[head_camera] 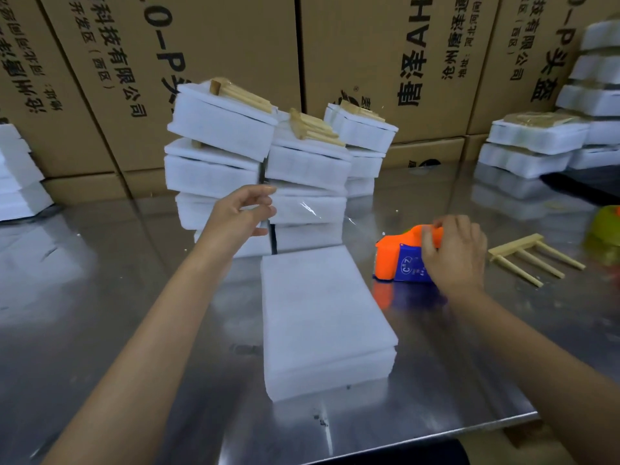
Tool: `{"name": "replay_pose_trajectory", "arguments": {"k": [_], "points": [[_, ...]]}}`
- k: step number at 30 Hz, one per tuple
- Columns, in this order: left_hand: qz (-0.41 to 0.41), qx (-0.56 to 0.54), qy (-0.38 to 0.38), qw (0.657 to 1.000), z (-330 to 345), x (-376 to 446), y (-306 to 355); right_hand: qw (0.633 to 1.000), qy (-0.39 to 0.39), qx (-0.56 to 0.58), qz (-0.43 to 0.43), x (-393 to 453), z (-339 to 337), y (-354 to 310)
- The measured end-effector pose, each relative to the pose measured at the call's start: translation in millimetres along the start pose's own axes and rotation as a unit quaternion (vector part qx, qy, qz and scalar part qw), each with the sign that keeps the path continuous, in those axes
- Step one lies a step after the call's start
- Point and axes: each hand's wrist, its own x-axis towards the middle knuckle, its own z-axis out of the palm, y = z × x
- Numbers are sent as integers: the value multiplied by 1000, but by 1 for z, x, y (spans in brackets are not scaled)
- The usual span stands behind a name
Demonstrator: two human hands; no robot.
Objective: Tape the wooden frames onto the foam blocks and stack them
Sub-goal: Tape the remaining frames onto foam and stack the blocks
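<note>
Steel desk [100, 297] backed by a wall of printed cardboard cartons [235, 45]. Behind the working area stand three leaning stacks of foam blocks [218, 169], each topped by a taped-on wooden frame [241, 92]; the two front stacks rise directly beyond the left hand and block the view of the desk behind them. Further foam piles [533, 142] occupy the right rear corner, and another pile [16, 176] is cut off at the left edge. A green and orange object [605, 226] at the right edge is only partly in frame and cannot be identified.

Centre: two bare foam blocks [322, 317], one on the other, lie flat on the desk just in front of the stacks, with no frame on them. A loose wooden frame [533, 258], a crossbar with three prongs, lies on the desk well to the right, beyond the tape dispenser.

Left hand [241, 216]: raised, palm turned inward, fingers loosely extended and holding nothing, at the gap between the two front stacks; whether the fingertips touch the foam cannot be told. Clear tape glints on the block beside it.

Right hand [453, 253]: fingers curled over the top of the orange and blue tape dispenser [402, 260], which rests on the desk; motion blur softens the fingers.
</note>
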Motion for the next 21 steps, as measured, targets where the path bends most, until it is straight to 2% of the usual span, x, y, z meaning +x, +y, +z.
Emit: {"name": "replay_pose_trajectory", "arguments": {"k": [2, 5, 6, 8, 14, 18, 20, 21], "points": [[10, -1, -1, 1000, 0, -1, 0, 996, 0, -64, 67, 9, -8, 27], [12, -14, -3, 1000, 2, -5, 4, 957, -139, -125, 222, 15, -21, 75], [11, -19, -2, 1000, 2, -5, 4, 943, -187, -138, 240, 13, -25, 87], [8, -23, -1, 1000, 3, -7, 5, 935, -224, -150, 231, 7, -30, 102], [-17, -27, 12, 999, 1, -10, 2, 948, -201, -132, 208, 6, -38, 106], [-29, -30, 15, 999, 3, -9, 0, 971, -93, 30, 220, 18, -55, 73], [-33, -43, 13, 998, 4, -7, 0, 977, -36, 128, 165, 24, -71, 39], [-36, -49, 13, 998, 4, -5, 0, 976, -32, 181, 119, 23, -78, 19]]}}
